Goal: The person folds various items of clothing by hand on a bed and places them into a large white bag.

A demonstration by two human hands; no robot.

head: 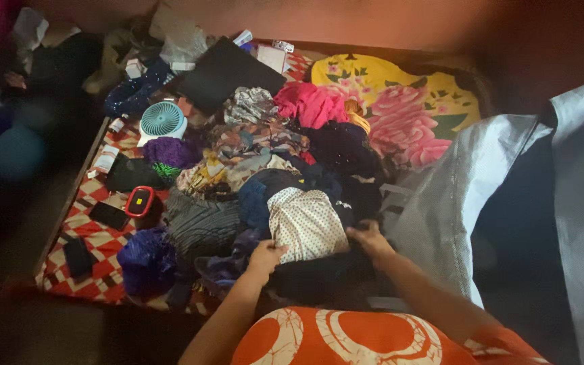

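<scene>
Left hand (265,257) and right hand (368,238) are gripping a dark folded cloth garment (319,277), fingers curled, at lower centre. A white dotted fabric piece (305,223) is lying between them. A small round teal plastic fan (161,120) is standing upper left.

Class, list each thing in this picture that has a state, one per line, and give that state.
Left hand: gripping dark cloth.
Right hand: gripping dark cloth.
Dark cloth: bunched, held.
Spotted garment: crumpled on the pile.
Small fan: upright.
Grey bag: open.
Pink garment: crumpled.

A small white box (134,67) sat at the bed's far left edge. Another white box (272,58) lay beside the black flat case. A white tube (105,159) with a label lay left of the fan.
</scene>
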